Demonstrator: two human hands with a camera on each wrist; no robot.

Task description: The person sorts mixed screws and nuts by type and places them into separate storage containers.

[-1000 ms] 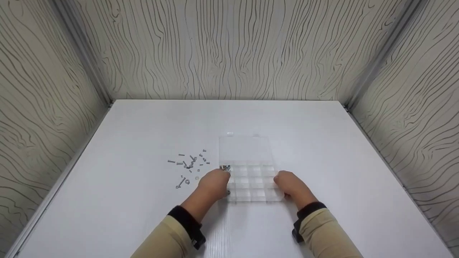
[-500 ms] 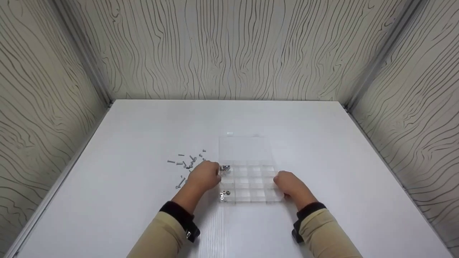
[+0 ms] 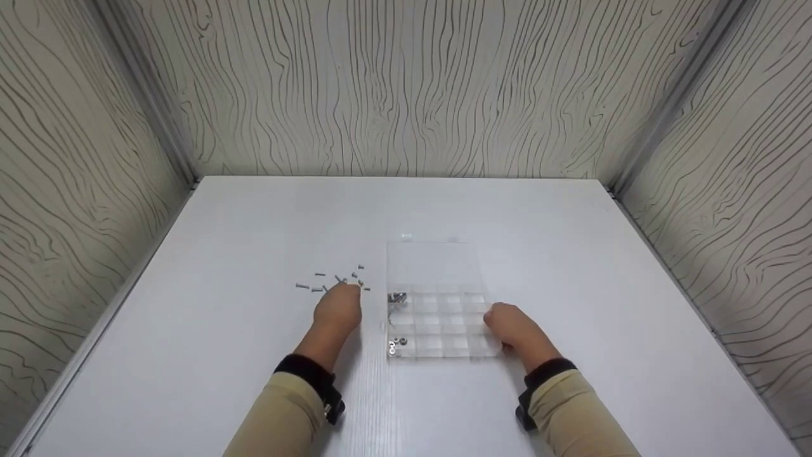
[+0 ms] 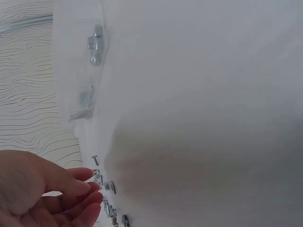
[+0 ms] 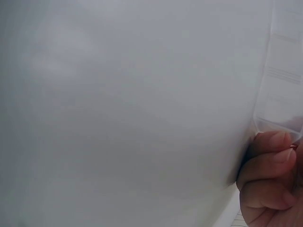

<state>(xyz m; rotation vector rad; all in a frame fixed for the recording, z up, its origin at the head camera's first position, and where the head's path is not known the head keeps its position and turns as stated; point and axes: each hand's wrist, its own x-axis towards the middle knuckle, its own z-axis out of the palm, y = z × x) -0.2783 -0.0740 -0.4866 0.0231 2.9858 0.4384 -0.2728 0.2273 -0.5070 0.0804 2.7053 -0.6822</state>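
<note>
A: Surface?
B: White table point(image 3: 254, 381), fills lower frame.
A: What's on it?
B: Clear compartment box point(image 3: 438, 320) at centre, lid open flat behind. Loose screws point(image 3: 330, 282) scattered just left of it, directly on the tabletop.

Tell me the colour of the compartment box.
Clear, see-through plastic box; the head view shows it best.

No readable text, label, brand, number or sign in any view
</note>
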